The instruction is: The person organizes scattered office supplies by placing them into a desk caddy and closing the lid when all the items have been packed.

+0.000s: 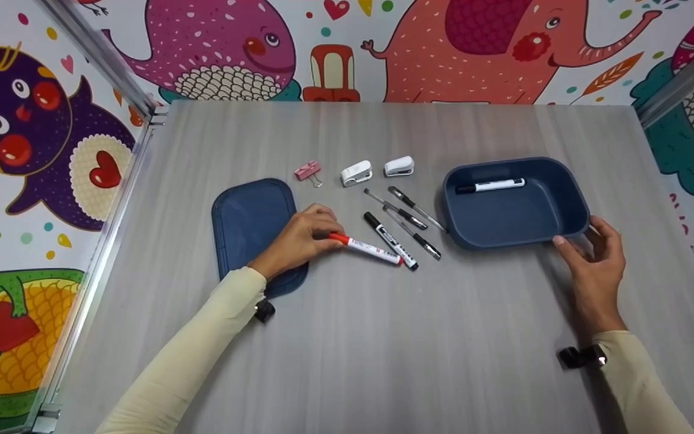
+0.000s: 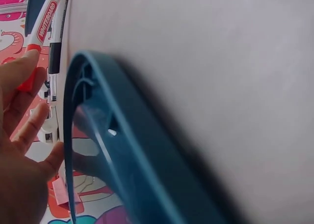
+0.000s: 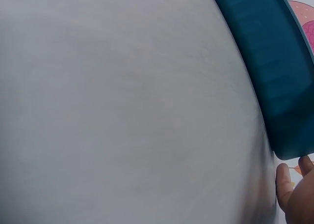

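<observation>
Marker (image 1: pixel 371 249) — white, with 2 red ends

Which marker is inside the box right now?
The black-capped marker in the blue box; the red-capped marker is in the left hand, and the other black-capped marker lies on the table.

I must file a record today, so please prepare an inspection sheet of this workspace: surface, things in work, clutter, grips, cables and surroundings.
Surface: grey streaked table.
Job's things: red marker; blue box, upright, one black-capped marker inside.
Clutter: blue lid, partly hidden; another marker, three pens, pink clip, two white staplers, all loose.
Left grip: pinches the red marker near one end.
Right grip: at the box's near right corner; firmness of contact cannot be told.
Cables: nothing seen.
Surroundings: cartoon-animal wall, metal frame.
</observation>
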Action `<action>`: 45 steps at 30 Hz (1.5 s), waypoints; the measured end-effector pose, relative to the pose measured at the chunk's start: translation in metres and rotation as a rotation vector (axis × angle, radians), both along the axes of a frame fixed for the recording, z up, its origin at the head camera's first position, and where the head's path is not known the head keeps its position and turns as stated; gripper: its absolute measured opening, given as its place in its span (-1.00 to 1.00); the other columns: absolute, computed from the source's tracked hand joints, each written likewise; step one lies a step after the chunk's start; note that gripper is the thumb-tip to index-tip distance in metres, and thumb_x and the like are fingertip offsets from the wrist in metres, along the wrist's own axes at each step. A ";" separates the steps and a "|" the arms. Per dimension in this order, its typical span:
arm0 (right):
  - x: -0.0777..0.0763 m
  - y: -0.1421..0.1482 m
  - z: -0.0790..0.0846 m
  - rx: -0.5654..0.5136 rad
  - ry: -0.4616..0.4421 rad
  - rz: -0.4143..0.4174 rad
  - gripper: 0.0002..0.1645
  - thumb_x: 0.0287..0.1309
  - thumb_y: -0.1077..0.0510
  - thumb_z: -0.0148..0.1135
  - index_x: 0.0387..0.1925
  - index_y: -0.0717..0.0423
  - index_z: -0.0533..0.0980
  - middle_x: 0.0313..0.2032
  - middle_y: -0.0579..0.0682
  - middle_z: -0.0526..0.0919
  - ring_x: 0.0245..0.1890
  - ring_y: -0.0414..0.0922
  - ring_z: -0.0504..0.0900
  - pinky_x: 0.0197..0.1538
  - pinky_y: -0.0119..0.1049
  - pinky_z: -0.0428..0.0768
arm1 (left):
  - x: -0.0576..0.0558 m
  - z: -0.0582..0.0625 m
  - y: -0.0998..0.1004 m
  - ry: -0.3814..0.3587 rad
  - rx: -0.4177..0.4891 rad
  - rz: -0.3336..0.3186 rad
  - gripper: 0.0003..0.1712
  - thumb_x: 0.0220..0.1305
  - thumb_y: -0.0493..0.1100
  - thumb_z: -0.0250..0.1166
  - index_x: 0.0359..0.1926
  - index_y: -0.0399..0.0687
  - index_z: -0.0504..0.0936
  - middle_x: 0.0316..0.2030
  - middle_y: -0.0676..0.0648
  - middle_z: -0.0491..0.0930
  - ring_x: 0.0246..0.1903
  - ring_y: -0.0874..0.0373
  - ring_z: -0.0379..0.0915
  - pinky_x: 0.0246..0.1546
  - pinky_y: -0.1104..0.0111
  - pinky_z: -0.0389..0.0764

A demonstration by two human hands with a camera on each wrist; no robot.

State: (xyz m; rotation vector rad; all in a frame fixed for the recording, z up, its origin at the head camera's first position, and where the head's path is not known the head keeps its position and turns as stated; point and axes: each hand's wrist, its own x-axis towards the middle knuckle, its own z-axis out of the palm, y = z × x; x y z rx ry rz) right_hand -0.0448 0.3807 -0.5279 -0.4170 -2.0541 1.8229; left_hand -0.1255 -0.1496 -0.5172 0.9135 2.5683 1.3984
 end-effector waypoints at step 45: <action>-0.006 0.002 -0.001 -0.071 0.065 -0.010 -0.19 0.22 0.52 0.49 0.44 0.17 0.41 0.34 0.04 0.55 0.41 -0.04 0.46 0.14 -0.44 0.56 | 0.007 0.009 0.025 -0.025 0.250 0.123 -0.81 0.27 -0.21 0.65 -0.11 -0.12 0.91 -0.16 0.02 0.83 0.10 0.05 0.58 0.22 0.25 0.55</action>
